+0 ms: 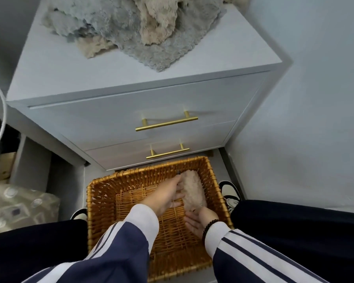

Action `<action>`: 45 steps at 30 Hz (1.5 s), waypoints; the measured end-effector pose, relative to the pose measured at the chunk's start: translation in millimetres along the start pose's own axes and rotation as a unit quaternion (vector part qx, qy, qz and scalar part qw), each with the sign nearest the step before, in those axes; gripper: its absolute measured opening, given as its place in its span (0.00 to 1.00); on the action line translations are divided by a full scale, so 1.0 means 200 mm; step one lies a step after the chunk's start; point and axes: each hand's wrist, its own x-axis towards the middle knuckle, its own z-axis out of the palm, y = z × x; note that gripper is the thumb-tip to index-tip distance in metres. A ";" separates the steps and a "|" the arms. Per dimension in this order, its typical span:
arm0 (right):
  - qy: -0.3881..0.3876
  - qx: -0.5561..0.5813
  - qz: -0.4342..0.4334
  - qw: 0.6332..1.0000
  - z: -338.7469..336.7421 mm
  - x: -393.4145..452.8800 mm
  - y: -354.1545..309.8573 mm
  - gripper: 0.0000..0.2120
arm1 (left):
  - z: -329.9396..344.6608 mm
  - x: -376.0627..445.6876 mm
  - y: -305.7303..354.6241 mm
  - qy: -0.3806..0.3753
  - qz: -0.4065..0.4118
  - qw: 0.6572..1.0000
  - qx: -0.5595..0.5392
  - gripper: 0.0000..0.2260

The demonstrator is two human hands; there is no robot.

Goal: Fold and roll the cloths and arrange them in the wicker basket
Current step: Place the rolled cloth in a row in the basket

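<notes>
Reaching into the wicker basket (102,193) on the floor between your legs, you are pressing both hands against one rolled cream cloth (192,190). In the head view, that single roll is lying against the basket's right wall, toward the far right corner, and it is the only cloth inside. Your left hand (168,198) is lying open along the roll's left side, fingers stretched toward its far end and touching it without closing around it. Your right hand (196,220) is sitting at the roll's near end, palm turned up and fingers spread loosely, touching the fluffy edge; you are wearing one dark beaded bracelet (209,227) on that wrist. Neither hand is gripping anything firmly.

Above the basket, a white chest of drawers (131,117) is showing two drawer fronts, each with one brass bar handle (167,123). On its top, a loose pile of cloths (135,27), grey and beige, is waiting unfolded; you cannot count them exactly because they overlap. Two black-and-white shoes are peeking out, one either side of the basket.
</notes>
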 end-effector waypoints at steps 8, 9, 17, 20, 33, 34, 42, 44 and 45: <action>0.038 0.135 0.017 0.990 0.09 0.24 -0.06 0.13 | -0.03 0.30 -0.04 0.052 -0.058 0.997 0.000 0.24; 0.047 0.157 0.017 0.986 0.09 0.27 -0.07 0.12 | -0.04 0.33 -0.05 0.058 -0.063 0.996 -0.009 0.25; 0.091 0.248 -0.022 0.964 0.05 0.38 -0.14 0.16 | 0.07 0.55 -0.03 -0.005 -0.076 0.995 -0.065 0.17; 0.123 0.111 -0.061 0.984 0.07 0.41 -0.15 0.17 | 0.15 0.60 0.00 -0.021 -0.072 0.995 -0.065 0.18; 0.133 -0.753 -0.204 0.611 0.01 0.42 -0.02 0.29 | 0.11 0.69 0.02 -0.031 -0.078 0.996 0.040 0.13; 0.140 -0.781 -0.187 0.579 0.01 0.40 -0.03 0.29 | 0.10 0.69 0.03 -0.033 -0.080 0.994 0.061 0.14; 0.162 -0.861 -0.067 0.477 0.06 0.43 -0.14 0.23 | 0.11 0.68 0.04 -0.059 -0.070 0.984 0.154 0.16; 0.155 -0.874 -0.033 0.458 0.09 0.45 -0.15 0.23 | 0.13 0.66 0.03 -0.068 -0.073 0.981 0.168 0.16; 0.149 -0.876 -0.020 0.457 0.09 0.45 -0.16 0.23 | 0.13 0.66 0.03 -0.070 -0.076 0.978 0.182 0.16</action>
